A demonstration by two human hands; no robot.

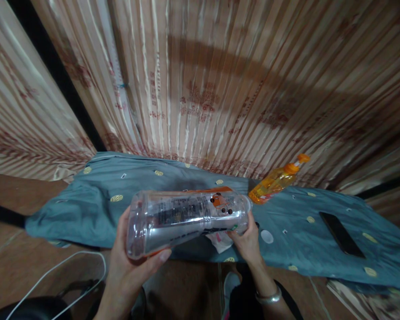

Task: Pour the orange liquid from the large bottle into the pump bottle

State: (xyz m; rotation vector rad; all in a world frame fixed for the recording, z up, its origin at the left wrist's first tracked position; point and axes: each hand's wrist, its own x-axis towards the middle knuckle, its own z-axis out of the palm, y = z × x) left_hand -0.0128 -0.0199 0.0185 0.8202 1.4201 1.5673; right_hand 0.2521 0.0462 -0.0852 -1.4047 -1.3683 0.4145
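A large clear plastic bottle with dark print and an orange picture lies sideways in the air above a cloth-covered surface. My left hand is wrapped round its wide base at the left, thumb along the lower side. Around the narrower right end, my right hand has its fingers closed; a metal bangle is on that wrist. Partly hidden under the bottle is a small white and pink packet. A pump bottle of orange liquid stands behind, to the right of the clear bottle.
A black phone lies on the blue-green patterned cloth at the right. A flat white disc rests near my right hand. Striped curtains hang behind. At the lower left, a white cable loops above the brown floor.
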